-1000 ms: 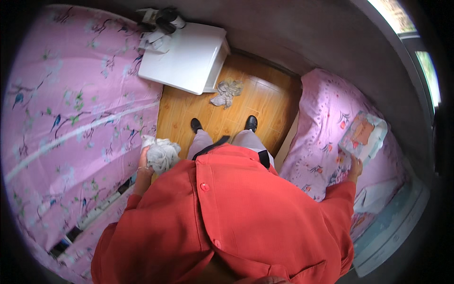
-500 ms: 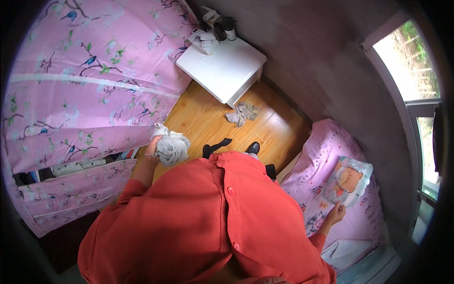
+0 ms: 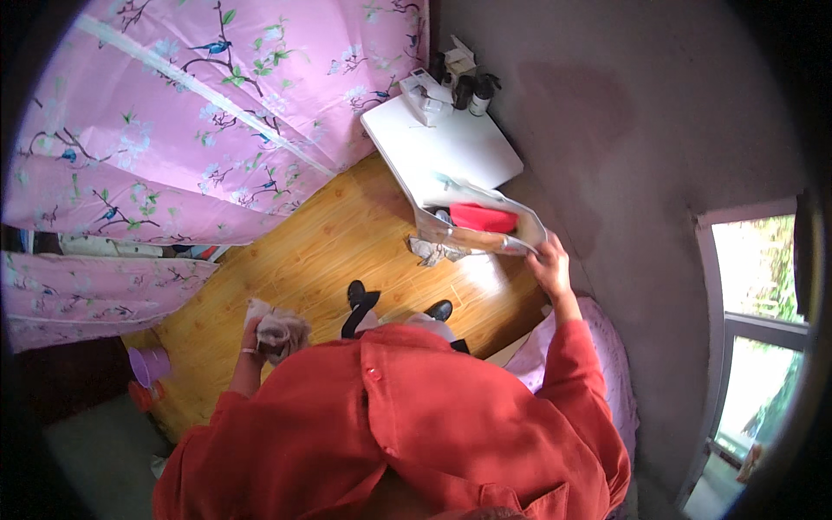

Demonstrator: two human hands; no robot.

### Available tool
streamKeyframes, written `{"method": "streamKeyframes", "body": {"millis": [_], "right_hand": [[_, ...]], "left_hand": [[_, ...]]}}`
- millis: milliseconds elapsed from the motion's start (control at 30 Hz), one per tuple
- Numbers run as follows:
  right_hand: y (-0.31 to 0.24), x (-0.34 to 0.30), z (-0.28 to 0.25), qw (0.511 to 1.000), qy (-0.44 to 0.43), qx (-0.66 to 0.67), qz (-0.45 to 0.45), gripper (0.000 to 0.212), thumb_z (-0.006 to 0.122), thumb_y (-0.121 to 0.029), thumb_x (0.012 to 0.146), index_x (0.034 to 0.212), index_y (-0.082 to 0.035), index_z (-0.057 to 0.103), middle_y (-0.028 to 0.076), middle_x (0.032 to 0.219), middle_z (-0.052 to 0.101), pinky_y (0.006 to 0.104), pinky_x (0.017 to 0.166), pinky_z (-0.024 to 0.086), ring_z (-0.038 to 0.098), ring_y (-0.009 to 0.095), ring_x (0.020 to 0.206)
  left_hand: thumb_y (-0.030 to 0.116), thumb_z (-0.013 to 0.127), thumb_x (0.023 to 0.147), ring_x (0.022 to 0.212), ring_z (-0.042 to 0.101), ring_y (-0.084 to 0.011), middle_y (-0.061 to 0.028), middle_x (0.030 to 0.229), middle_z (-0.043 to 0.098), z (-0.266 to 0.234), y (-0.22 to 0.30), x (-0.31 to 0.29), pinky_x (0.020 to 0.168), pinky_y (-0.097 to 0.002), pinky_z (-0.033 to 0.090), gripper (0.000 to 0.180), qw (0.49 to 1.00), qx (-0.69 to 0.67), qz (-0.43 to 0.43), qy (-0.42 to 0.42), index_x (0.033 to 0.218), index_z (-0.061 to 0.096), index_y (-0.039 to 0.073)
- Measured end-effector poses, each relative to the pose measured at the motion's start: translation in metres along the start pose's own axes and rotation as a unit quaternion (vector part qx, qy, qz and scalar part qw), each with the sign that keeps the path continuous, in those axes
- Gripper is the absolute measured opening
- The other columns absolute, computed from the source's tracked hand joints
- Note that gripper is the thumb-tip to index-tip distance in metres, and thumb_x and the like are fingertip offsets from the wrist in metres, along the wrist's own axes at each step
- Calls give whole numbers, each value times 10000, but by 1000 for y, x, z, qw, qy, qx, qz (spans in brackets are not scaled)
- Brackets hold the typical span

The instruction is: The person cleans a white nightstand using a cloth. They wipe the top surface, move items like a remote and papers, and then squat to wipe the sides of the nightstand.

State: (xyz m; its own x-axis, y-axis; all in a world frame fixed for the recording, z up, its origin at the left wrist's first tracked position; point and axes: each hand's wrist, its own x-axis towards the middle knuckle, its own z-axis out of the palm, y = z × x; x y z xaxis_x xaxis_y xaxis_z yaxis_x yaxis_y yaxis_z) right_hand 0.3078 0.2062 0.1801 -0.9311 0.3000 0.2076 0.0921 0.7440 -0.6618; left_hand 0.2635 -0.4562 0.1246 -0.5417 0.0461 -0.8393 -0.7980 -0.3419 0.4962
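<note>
My left hand (image 3: 250, 336) grips a crumpled greyish-pink cloth (image 3: 283, 334) low over the wooden floor, beside my body. My right arm reaches forward, and my right hand (image 3: 549, 262) is closed on the rim of a pale bag (image 3: 440, 229) with an orange print on its near side. The bag's mouth gapes upward, showing something bright red (image 3: 482, 218) and some darker items inside that I cannot make out. It hangs in front of the white cabinet (image 3: 433, 143), covering part of its near side. Under the bag, another crumpled cloth (image 3: 427, 252) lies on the floor, partly hidden.
Dark bottles (image 3: 479, 94) and small white boxes (image 3: 425, 97) stand on the cabinet's far end. A pink floral curtain (image 3: 217, 113) fills the left. A purple bin (image 3: 150, 366) stands at lower left; a pink-covered bed (image 3: 614, 347) and window (image 3: 754, 260) are at right.
My right hand has lifted the bag off the bed and carried it forward to the cabinet. The left hand still holds a cloth, lower and nearer the floor in view. My view has turned.
</note>
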Motion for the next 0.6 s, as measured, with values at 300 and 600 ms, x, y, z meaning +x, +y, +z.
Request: {"method": "streamKeyframes", "body": {"millis": [300,600], "right_hand": [[104,229,81,989,14,-115,-87,268,652,-95,724,989,-64,630,150,981,593,351,786,477,588,265,883],[89,88,139,985,-33,117,121,330,635,-88,782,1107,-50,598,69,913,621,276,759,473,576,137,825]], "left_hand": [[311,537,794,883,613,-263,-125,982,628,-66,-83,-45,773,-382,511,393,984,-120,-13,130,1047,582,14],[269,556,791,877,614,-249,-119,975,627,-39,-51,37,770,-372,509,362,997,11,-2,78,1045,584,13]]}}
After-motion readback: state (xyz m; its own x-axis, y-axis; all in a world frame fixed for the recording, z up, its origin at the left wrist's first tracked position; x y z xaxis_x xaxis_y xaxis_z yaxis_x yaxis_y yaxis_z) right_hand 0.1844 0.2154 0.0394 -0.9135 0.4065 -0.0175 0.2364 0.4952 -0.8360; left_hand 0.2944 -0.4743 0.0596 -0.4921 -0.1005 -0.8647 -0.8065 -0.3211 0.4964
